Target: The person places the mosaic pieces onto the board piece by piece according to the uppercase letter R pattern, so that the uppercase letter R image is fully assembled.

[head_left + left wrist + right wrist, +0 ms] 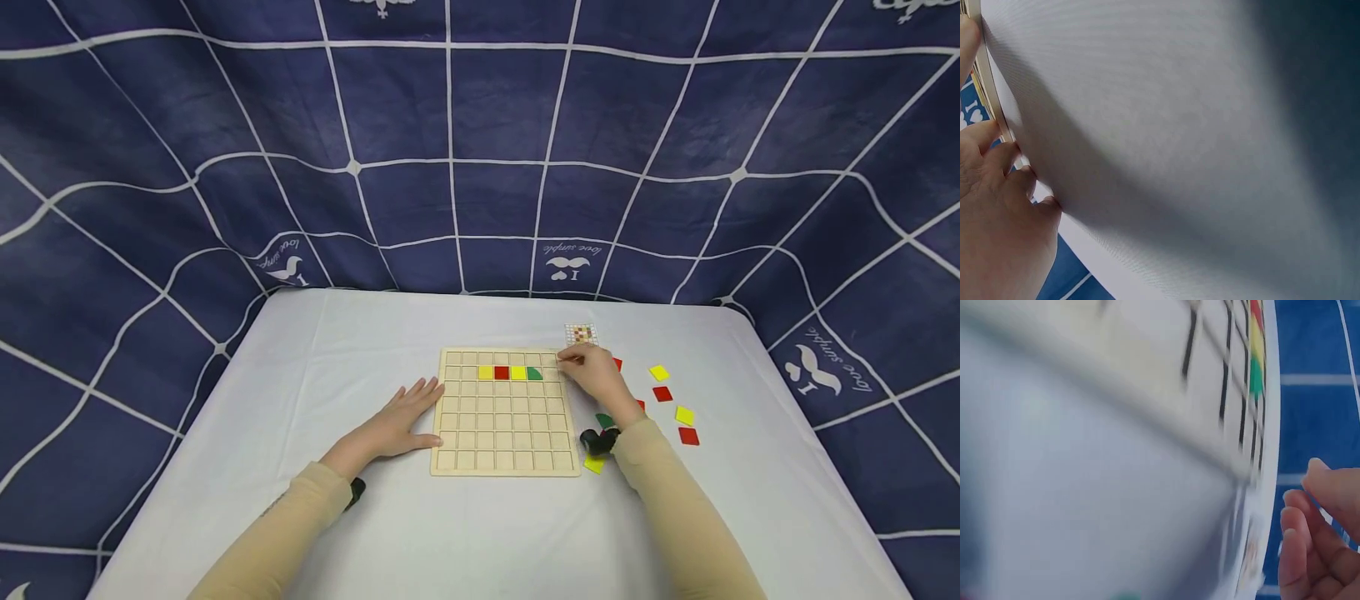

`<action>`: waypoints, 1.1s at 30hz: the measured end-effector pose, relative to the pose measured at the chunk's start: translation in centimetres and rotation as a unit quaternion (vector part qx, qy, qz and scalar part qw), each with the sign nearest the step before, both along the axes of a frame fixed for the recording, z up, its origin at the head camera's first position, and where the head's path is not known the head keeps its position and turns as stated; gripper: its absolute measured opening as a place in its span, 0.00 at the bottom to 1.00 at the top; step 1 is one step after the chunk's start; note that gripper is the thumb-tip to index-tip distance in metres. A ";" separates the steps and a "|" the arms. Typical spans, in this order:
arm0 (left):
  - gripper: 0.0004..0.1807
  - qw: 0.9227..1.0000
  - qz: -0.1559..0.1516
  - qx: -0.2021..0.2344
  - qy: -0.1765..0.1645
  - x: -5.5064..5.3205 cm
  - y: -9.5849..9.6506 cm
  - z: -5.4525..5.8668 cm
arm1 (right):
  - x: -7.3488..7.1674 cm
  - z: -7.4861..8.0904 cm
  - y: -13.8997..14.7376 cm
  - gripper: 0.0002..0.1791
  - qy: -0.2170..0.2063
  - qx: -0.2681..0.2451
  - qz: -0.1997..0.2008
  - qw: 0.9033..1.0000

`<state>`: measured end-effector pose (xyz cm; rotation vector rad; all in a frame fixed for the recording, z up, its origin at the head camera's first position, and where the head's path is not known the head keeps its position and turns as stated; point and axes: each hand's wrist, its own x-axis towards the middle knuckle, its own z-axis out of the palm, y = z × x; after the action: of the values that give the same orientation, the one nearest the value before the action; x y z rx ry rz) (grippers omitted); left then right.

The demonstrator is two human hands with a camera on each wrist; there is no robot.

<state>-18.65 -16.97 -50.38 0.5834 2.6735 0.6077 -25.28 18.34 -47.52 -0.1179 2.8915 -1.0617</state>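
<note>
A wooden grid board [502,425] lies flat on the white table. In its second row from the far side sit a yellow tile [486,372], a red tile [502,372], another yellow tile [518,372] and a green rounded tile [534,373]. My left hand [393,421] rests along the board's left edge, thumb and fingers spread. Over the far right corner of the board is my right hand [596,375], its fingers loosely bent. The right wrist view shows a gap between the thumb [1329,482] and fingers, with nothing seen in it.
Right of the board lie loose tiles, among them a yellow one [659,373], a red one [662,393] and a green one [604,421] beside the right wrist. A small pattern card [581,330] lies beyond the right hand. Blue cloth [495,200] hangs behind the table.
</note>
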 end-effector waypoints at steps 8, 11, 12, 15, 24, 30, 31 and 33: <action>0.51 1.000 -0.002 0.004 0.000 0.0 -0.1 0.0 | -0.1 -0.2 5.0 0.17 -0.018 0.012 -0.107 0.994; 0.51 1.000 -0.002 0.006 0.001 0.0 -0.1 -0.1 | 0.0 -0.4 6.0 0.21 -0.038 0.014 -0.138 0.990; 0.51 1.000 -0.002 0.007 0.002 0.0 -0.1 -0.1 | 0.0 -0.5 6.2 0.22 -0.044 0.016 -0.144 0.988; 0.52 1.000 -0.002 0.005 0.004 0.0 -0.1 -0.2 | 0.0 -0.7 6.4 0.24 -0.068 0.019 -0.153 0.986; 0.52 1.000 0.000 -0.004 0.005 0.0 -0.1 -0.2 | -0.3 -1.6 6.7 0.24 -0.109 0.028 -0.160 0.981; 0.52 1.000 -0.003 -0.002 0.004 0.0 -0.1 -0.1 | -0.2 -1.3 6.6 0.21 -0.124 0.009 -0.168 0.978; 0.52 1.000 -0.003 -0.001 0.003 0.0 -0.1 0.0 | -0.2 -1.2 6.5 0.20 -0.126 0.004 -0.167 0.978; 0.52 1.000 -0.004 0.000 0.002 0.0 -0.1 0.0 | 0.0 -1.0 6.2 0.18 -0.119 -0.001 -0.158 0.980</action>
<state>-18.66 -17.08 -50.40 0.5960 2.6731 0.6053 -25.29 24.52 -48.53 0.4510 2.7460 -1.0359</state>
